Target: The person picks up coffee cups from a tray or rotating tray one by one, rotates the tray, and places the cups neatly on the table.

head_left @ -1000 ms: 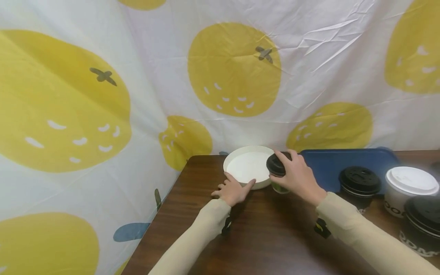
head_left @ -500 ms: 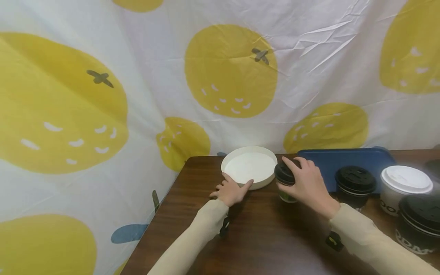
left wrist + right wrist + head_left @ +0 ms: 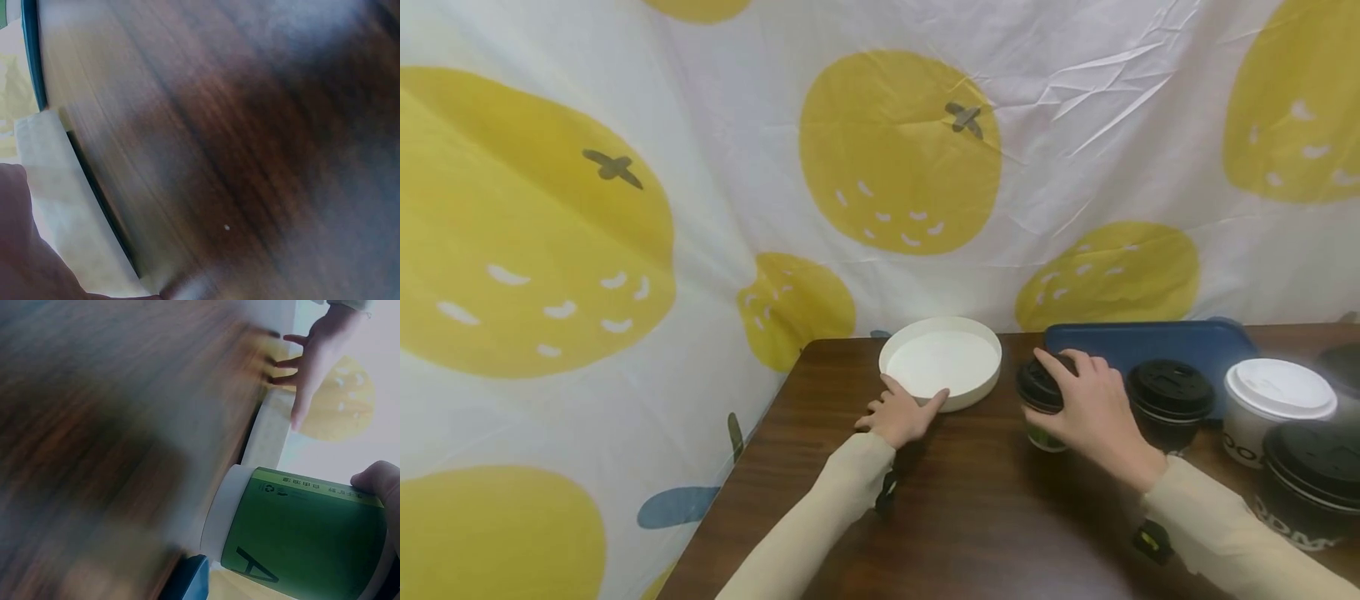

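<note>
My right hand [image 3: 1093, 408] grips a green paper cup [image 3: 306, 534] with a black lid [image 3: 1039, 385] from above. In the right wrist view its thumb [image 3: 375, 481] lies along the upper side of the cup. Whether the cup's base touches the table I cannot tell. My left hand [image 3: 897, 414] rests at the near left edge of a shallow white round tray [image 3: 955, 403], thumb and forefinger against the rim and the other fingers spread. The left wrist view shows only part of that hand, beside the tray's pale wall [image 3: 75, 206].
A blue rectangular tray [image 3: 1138, 340] lies at the back, right of the white one. Lidded cups stand at the right: a black cup [image 3: 1169, 396], a white cup [image 3: 1279, 400] and a nearer black cup [image 3: 1311, 479]. A patterned cloth [image 3: 722, 150] hangs behind the brown table [image 3: 955, 517].
My right hand has carried the green cup rightward and slightly nearer, away from the white tray. My left hand has kept its place at the rim.
</note>
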Motion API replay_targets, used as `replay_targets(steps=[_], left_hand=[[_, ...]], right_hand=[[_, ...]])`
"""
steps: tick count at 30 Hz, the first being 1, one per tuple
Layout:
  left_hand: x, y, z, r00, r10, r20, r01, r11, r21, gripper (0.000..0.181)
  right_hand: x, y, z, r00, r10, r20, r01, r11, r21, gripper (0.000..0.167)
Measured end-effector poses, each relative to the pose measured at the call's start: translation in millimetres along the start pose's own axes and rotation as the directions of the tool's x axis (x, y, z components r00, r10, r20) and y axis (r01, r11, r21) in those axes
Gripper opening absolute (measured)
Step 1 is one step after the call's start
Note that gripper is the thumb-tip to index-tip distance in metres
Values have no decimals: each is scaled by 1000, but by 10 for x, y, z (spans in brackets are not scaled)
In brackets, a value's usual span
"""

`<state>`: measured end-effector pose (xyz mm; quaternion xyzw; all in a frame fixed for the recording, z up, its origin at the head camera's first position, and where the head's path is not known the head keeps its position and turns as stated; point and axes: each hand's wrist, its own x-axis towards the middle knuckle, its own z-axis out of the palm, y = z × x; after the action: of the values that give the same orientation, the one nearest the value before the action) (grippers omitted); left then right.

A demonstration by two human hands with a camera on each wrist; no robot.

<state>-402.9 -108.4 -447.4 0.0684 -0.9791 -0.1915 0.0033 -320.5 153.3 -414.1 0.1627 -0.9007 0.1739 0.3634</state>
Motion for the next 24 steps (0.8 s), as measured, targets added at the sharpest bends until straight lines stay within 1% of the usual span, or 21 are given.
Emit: replay_targets(steps=[5, 9, 19, 24], left_hand=[[13, 1, 16, 1000, -5, -1, 5, 1000, 0, 129], [-2, 4, 10, 1000, -11, -1, 11, 1000, 1, 128], [17, -19, 23, 1000, -4, 14, 4, 1000, 4, 127], [45, -31, 42, 1000, -5, 12, 4, 1000, 12, 128]], right_hand=[[-85, 38, -52, 999, -4, -33, 4, 1000, -27, 81], [-163, 59, -97, 999, -2, -54, -1, 999, -52, 81], [-363, 72, -247, 998, 40, -50, -43, 996, -73, 82], [-474, 105, -312, 997, 42, -71, -47, 996, -70, 83]])
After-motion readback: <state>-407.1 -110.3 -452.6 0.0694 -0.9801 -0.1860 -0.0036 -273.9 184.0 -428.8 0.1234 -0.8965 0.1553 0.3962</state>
